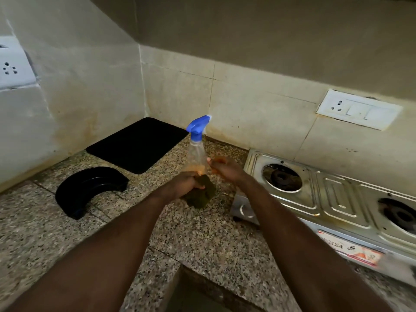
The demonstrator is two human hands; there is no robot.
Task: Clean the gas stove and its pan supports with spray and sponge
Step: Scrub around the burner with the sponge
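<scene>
The base of the spray bottle (196, 152) is hidden behind the left hand (188, 186), so whether it stands on the counter or is held cannot be told. The right hand (222, 168) beside it is blurred, and its grip cannot be told either. The left hand grips a dark green sponge (201, 194), rough and crumpled, just left of the stove (337, 199). The stove, stained embossed steel with 2 round burner wells, is cut off at the right edge. The clear bottle has a blue trigger head and a little orange liquid. Farther left of the stove lie a flat black mat (137, 145) and a curved black piece (90, 188) on speckled granite (202, 244) — stained tiles behind, with a white socket plate (358, 109) above the stove.
</scene>
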